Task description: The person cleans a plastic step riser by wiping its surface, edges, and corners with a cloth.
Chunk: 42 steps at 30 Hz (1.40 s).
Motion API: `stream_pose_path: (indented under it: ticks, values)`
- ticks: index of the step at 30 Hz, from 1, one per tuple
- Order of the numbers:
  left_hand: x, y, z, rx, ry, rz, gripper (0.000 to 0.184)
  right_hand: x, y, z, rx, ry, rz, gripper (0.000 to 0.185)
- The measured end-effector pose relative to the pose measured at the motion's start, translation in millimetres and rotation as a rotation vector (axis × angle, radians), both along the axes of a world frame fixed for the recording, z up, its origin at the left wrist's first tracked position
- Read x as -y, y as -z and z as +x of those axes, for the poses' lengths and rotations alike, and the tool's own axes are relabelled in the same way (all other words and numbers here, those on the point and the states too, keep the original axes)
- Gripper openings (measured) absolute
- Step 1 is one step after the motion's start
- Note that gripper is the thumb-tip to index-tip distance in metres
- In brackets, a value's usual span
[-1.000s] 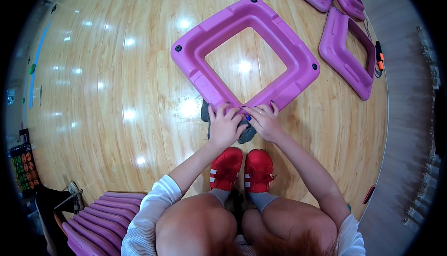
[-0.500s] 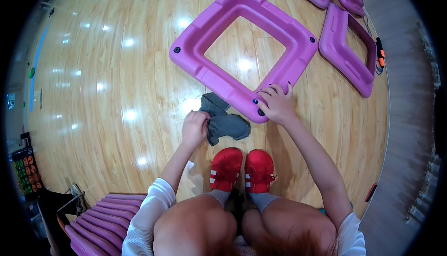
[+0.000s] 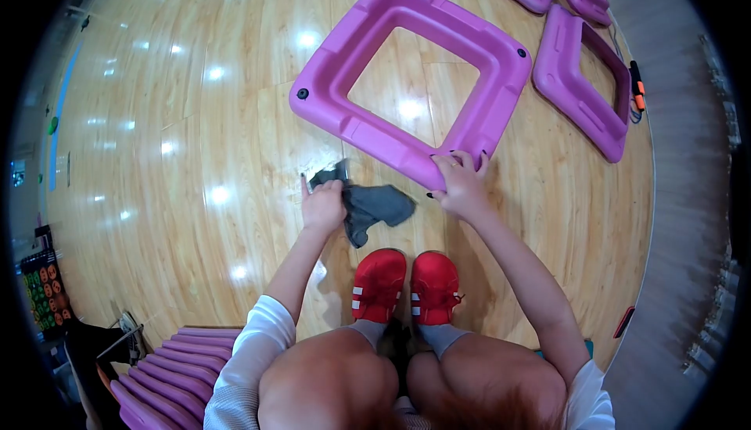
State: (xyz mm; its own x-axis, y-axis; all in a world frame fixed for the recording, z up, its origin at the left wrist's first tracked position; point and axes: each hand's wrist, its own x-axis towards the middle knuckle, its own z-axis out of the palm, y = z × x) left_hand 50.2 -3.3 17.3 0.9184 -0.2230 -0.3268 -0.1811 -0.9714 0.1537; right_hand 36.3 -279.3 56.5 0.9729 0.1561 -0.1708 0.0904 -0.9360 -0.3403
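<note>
A dark grey cloth (image 3: pixel 379 205) lies crumpled on the floor in front of my feet. My left hand (image 3: pixel 323 205) is on its left part, with one finger stretched out and the others closed on the fabric. My right hand (image 3: pixel 463 186) grips the near corner of a pink-purple plastic frame (image 3: pixel 368 134), fingers over the inner side and thumb at the outer edge. The frame is a hollow square with rounded corners and dark round feet at the visible corners; my hand hides the near one.
More purple frames (image 3: pixel 583 89) lie at the upper right, beside an orange-and-black object (image 3: pixel 637 86). A stack of purple frames (image 3: pixel 172 375) stands at the lower left. My red shoes (image 3: pixel 381 283) are on the wooden floor (image 3: pixel 227 140). A grey curtain-like surface (image 3: pixel 673 195) borders the right side.
The frame has turned slightly, its left corner shifting right and its near corner lifting or turning in my right hand. My left hand has moved slightly, shifting the cloth left.
</note>
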Motion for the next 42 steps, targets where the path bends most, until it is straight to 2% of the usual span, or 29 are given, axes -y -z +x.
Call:
stream_pose_path:
  ticks: [3,7,9,10,12,15,17,18,20,21,23,25,27,28,30,32,35,38,42]
  values:
    - [-9,-17,6,-0.262,-0.127,0.237,0.022,18,-2,3,-0.042,0.073,-0.035,0.059]
    - [-23,-11,-1,-0.273,-0.091,0.245,0.022,37,-12,12,-0.109,0.117,-0.099,0.057]
    - [-18,-15,-2,0.011,0.003,-0.125,0.017,43,-12,15,-0.138,0.098,-0.116,0.057]
    - [-12,-21,0,0.011,0.004,-0.125,0.017,46,-10,15,-0.124,0.09,-0.095,0.056]
    - [4,-37,7,0.293,0.239,-0.497,0.017,53,-11,17,-0.112,0.082,-0.077,0.056]
    - [17,-52,18,0.42,0.257,-0.533,0.022,63,-16,21,-0.159,0.035,-0.079,0.055]
    - [14,-52,22,0.443,0.245,-0.517,0.021,71,-12,20,0.105,-0.002,-0.264,0.059]
    - [12,-53,22,0.462,0.227,-0.503,0.02,73,-7,21,0.105,-0.004,-0.262,0.059]
    - [5,-48,17,0.448,0.229,-0.488,0.02,76,6,24,0.275,0.124,-0.474,0.059]
    - [3,-44,13,0.396,0.259,-0.521,0.02,68,-4,26,0.273,0.123,-0.472,0.059]
    - [3,-44,7,0.339,0.291,-0.556,0.02,32,-33,29,0.072,0.141,-0.328,0.056]
    - [12,-47,3,0.352,0.37,-0.606,0.021,5,-28,28,0.002,-0.066,-0.284,0.052]
    - [22,-50,-1,0.34,0.403,-0.619,0.021,-19,-24,21,0.074,-0.249,-0.166,0.051]
    - [25,-50,-1,0.33,0.438,-0.632,0.022,-26,-21,18,0.075,-0.251,-0.164,0.051]
    - [23,-50,-1,0.338,0.432,-0.634,0.022,-35,-11,13,0.03,-0.41,-0.152,0.051]
    - [18,-54,-1,0.326,0.36,-0.612,0.016,-28,-5,13,0.043,-0.375,-0.137,0.053]
    - [13,-53,-4,0.319,0.343,-0.611,0.017,-18,-11,19,-0.058,-0.272,-0.24,0.057]
    - [14,-52,-12,0.247,0.324,-0.639,0.018,-8,-12,17,0.059,-0.207,-0.263,0.061]
    - [25,-51,-23,0.202,0.399,-0.725,0.016,-1,-14,19,-0.017,-0.108,-0.236,0.064]
